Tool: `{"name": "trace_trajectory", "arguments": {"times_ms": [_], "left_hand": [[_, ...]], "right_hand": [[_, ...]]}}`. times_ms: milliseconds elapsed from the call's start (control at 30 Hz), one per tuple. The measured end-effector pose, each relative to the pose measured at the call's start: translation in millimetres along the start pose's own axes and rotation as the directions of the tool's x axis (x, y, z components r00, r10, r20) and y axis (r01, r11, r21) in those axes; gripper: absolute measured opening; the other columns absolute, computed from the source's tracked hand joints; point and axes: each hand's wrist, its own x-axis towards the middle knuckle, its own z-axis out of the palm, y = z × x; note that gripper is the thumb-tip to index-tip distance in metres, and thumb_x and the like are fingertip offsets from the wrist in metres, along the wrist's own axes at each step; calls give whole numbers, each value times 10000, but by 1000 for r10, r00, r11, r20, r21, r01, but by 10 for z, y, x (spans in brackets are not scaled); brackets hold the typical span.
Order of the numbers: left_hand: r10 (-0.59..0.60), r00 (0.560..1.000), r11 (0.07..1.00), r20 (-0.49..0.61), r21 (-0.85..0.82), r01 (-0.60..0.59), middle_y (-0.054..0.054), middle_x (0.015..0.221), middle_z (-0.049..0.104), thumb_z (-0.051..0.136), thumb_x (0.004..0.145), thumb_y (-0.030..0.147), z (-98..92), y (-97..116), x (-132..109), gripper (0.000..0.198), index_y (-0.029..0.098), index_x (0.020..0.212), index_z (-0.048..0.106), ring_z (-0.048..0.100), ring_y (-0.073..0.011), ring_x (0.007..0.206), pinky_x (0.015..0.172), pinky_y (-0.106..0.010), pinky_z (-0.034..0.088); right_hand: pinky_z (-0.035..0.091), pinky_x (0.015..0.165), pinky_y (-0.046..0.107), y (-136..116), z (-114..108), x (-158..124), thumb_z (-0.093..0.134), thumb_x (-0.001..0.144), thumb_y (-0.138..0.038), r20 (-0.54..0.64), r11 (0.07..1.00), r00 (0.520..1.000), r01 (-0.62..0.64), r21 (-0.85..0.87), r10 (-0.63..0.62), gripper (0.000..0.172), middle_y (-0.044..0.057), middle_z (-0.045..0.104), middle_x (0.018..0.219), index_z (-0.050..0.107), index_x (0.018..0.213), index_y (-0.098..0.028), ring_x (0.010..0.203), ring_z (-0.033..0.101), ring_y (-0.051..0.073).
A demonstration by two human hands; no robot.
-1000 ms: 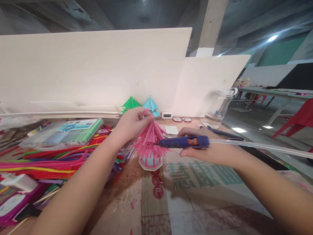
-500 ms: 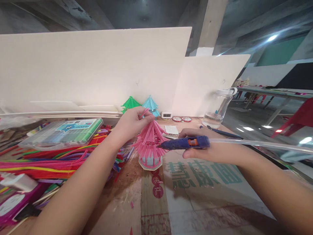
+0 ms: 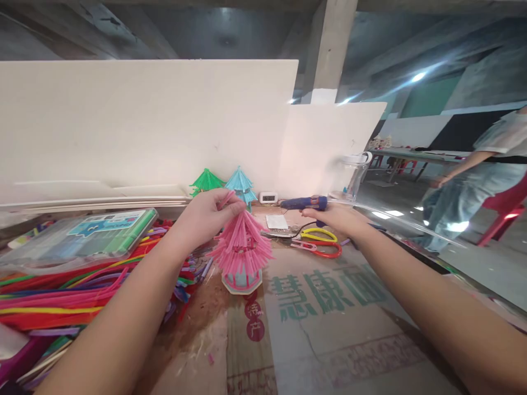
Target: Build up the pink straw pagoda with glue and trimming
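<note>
A pink two-tiered pavilion model [image 3: 242,247], its roofs covered in fuzzy pipe cleaner strips, stands upright on an octagonal base. My left hand [image 3: 212,216] is closed at its peak, pinching a short piece of pink pipe cleaner [image 3: 227,198] between thumb and fingers. Whether that piece touches the roof is hidden by the fingers. Farther back on the right, my right hand [image 3: 335,215] grips a blue hot glue gun [image 3: 303,203], whose nozzle points left, apart from the model. Below the gun lie scissors [image 3: 319,241] with yellow and red handles.
Green [image 3: 207,181] and light blue [image 3: 239,184] pavilion models stand behind. A small digital clock [image 3: 268,197] and a clear bottle [image 3: 349,178] are at the back. Coloured pipe cleaners [image 3: 82,291] and a marker case [image 3: 82,236] fill the left. A person [image 3: 473,175] stands beyond the table.
My right hand has drawn the glue gun away from the pink roof, toward the back, uncovering the scissors. My left hand remains at the peak. A person has come into view at right.
</note>
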Motion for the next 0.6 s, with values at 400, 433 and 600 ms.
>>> {"name": "trace_trajectory", "arguments": {"times_ms": [400, 433, 600], "left_hand": [[-79, 975, 891, -209, -453, -25, -3, 724, 544, 479, 859, 423, -175, 75, -19, 266, 184, 814, 585, 337, -74, 459, 411, -202, 248], [-134, 969, 826, -207, -563, -7, 5, 715, 530, 490, 858, 375, -213, 106, -26, 215, 187, 783, 564, 280, -60, 428, 389, -200, 209], [-260, 954, 520, -146, -854, 11, 6, 644, 504, 525, 823, 273, -372, 198, -37, 175, 198, 667, 554, 314, -64, 430, 373, -202, 243]], "right_hand": [[512, 829, 411, 263, 614, 668, 545, 901, -343, 222, 994, 970, -84, -72, 99, 333, 80, 572, 1186, 548, 1184, -166, 994, 590, 206], [512, 828, 412, 277, 645, 675, 547, 901, -342, 221, 993, 970, -83, -87, 100, 336, 82, 572, 1185, 545, 1187, -165, 993, 591, 204], [511, 832, 414, 287, 647, 633, 545, 902, -341, 166, 978, 982, -53, -204, 88, 335, 83, 570, 1189, 544, 1189, -168, 996, 589, 203]]}}
